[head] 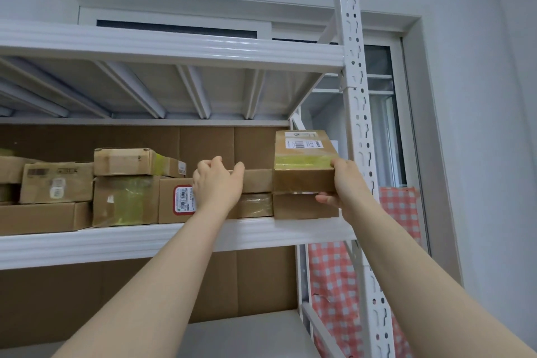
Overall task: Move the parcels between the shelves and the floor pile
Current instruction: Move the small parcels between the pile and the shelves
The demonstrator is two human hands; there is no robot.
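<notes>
1. At the right end of the middle shelf (174, 238), a yellow-taped parcel (305, 171) is sitting on a lower box (302, 206).
2. The right hand (345, 186) is gripping the parcel's right corner, with the thumb underneath.
3. The left hand (218, 183) is curling its fingers over a flat box (257, 180) just beside the parcel.
4. More cartons (125, 183) are lying stacked further left.

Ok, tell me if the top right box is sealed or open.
Sealed: yellow tape wraps the box shut and its top lies flat under a label. The right hand grips it.
</notes>
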